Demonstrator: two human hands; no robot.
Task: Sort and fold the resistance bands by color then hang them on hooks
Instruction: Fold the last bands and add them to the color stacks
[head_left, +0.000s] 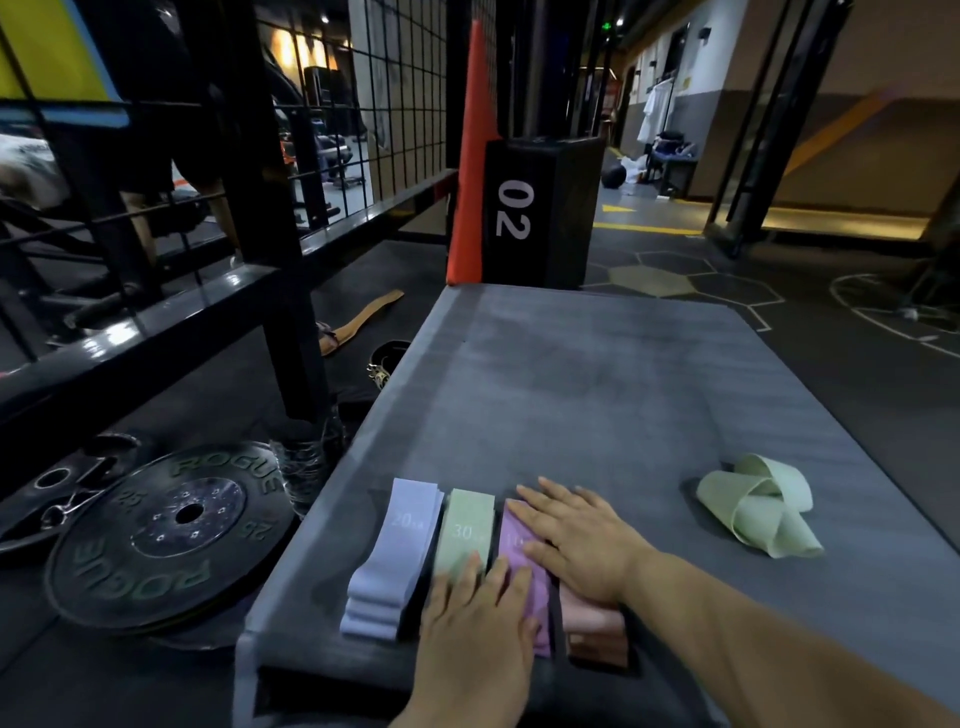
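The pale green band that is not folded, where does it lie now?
The pale green band lies loose on the right side of the grey mat in the head view, apart from the folded bands, right of the right hand.

A: What sort of place is the person in?
B: A gym. A black bumper plate (171, 540) stamped ROGUE and 25 lies on the dark rubber floor (857, 384), with smaller plates (52, 488) beside it.
A: Anything more?
B: A black box (540, 208) numbered 02 stands against an orange pad (470, 156). A leather lifting belt (363, 322) lies near a black steel rack with wire mesh (405, 78). Hexagons and lines are marked on the floor, and folded resistance bands (400, 545) carry printed load numbers.
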